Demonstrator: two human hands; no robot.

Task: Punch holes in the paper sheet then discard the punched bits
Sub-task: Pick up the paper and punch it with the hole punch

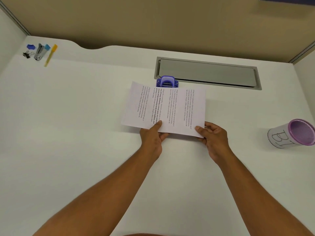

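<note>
Saw a small cluster far left on the white desk (85, 116): a black binder clip (27, 54), a blue piece (31, 47), a silver stapler (39, 52), and a yellow pen (50, 55) just right of it. Noted a grey hatch (207, 72) set flush far right, before a beige partition (153, 19).

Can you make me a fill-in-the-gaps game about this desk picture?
1. Both hands, left hand and right hand, hold the near edge of the ____.
2. The hole punch at the sheet's far edge is coloured ____.
3. The cup with the purple rim stands to the ____ of the sheet.
4. The stapler lies in the desk's far ____ corner.

Missing words: paper sheet; blue; right; left
</note>
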